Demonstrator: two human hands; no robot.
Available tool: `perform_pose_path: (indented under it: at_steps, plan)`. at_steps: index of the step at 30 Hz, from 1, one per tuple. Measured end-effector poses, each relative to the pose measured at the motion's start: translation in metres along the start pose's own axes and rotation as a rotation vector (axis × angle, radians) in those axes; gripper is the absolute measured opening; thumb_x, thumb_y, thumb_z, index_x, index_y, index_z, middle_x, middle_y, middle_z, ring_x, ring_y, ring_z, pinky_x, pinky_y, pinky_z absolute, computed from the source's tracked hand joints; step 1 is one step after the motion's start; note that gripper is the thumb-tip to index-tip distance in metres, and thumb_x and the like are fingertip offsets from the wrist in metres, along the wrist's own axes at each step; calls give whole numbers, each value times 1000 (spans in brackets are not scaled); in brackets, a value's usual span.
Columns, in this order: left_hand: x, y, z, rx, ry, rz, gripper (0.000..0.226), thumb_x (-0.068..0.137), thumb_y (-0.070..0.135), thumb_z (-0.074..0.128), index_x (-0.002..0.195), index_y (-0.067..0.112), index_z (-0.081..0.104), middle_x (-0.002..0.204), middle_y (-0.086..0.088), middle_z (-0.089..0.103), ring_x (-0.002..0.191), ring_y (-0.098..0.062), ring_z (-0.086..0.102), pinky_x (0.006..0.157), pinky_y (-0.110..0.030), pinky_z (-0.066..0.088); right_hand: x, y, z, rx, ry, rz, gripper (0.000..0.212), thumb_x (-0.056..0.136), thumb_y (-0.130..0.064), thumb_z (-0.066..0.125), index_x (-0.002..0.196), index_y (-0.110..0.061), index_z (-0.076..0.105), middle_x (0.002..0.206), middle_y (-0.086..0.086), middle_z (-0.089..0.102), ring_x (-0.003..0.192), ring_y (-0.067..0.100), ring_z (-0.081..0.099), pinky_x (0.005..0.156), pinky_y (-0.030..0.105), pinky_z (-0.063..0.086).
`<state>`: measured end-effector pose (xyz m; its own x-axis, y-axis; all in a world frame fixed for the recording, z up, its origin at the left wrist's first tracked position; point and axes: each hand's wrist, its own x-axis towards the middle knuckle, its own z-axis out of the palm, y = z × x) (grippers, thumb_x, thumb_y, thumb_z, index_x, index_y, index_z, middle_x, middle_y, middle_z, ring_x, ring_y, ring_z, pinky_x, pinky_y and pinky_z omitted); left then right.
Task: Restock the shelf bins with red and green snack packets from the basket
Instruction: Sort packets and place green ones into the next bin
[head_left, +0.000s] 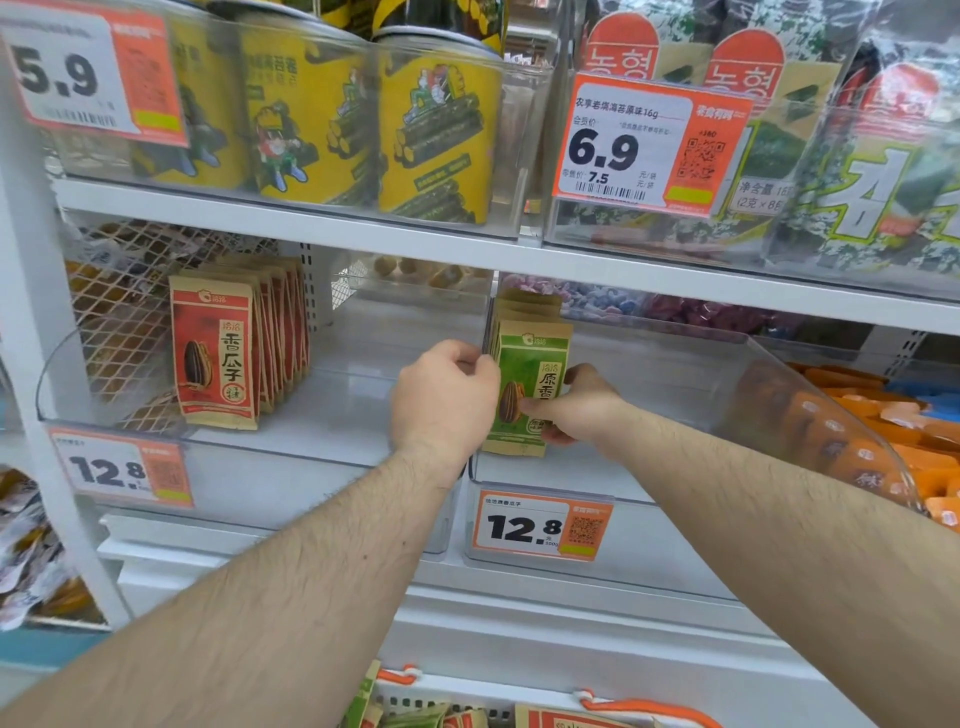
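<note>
Below my forearms the basket (519, 714) is waiting while my left hand (444, 397) and right hand (574, 405) are pinching the upright green sunflower-seed packet (527, 384) between them, in the right-hand bin (779, 374).

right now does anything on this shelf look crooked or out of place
Nothing stands out. Red packets stand upright in the left bin; both hands hold the green packets upright in the right bin.
</note>
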<state>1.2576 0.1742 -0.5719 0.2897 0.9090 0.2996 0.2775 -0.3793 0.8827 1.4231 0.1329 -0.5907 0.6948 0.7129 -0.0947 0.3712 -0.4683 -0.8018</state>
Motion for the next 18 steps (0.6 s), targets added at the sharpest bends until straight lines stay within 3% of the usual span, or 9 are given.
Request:
perform_pose_path:
  at_steps: [6, 9, 11, 15, 18]
  plan:
    - [-1, 1, -1, -8, -6, 1, 12, 93, 33, 56, 95, 28, 66, 83, 14, 64, 90, -13, 63, 79, -26, 51, -4, -3, 4, -18, -18, -17, 40, 74, -24, 87, 93, -18, 53, 95, 4, 69, 76, 19, 70, 61, 29, 59]
    - [-1, 1, -1, -5, -7, -2, 7, 93, 33, 56, 89, 31, 62, 80, 16, 62, 88, -13, 64, 78, -27, 52, -5, -5, 3, -22, -12, -10, 42, 72, -27, 88, 95, -18, 54, 95, 3, 70, 77, 19, 71, 62, 29, 60]
    - [0, 0, -1, -7, -4, 5, 7, 92, 34, 56, 89, 32, 61, 79, 16, 62, 88, -13, 64, 78, -27, 52, -7, -6, 1, -16, -2, 2, 48, 70, -30, 90, 98, -18, 52, 96, 2, 70, 80, 18, 71, 64, 30, 61]
    - [0, -1, 0, -7, -9, 3, 10, 93, 34, 56, 93, 30, 65, 78, 18, 61, 87, -12, 63, 78, -26, 52, -13, -8, -4, -27, 20, 21, 55, 71, -31, 89, 83, -23, 36, 89, 0, 65, 82, 18, 70, 69, 31, 61]
    - [0, -1, 0, 5, -5, 3, 9, 93, 34, 55, 93, 31, 64, 77, 19, 59, 87, -12, 62, 76, -25, 51, -20, -12, -7, -40, 16, 31, 55, 74, -29, 88, 79, -23, 33, 84, -2, 60, 86, 20, 70, 80, 36, 61]
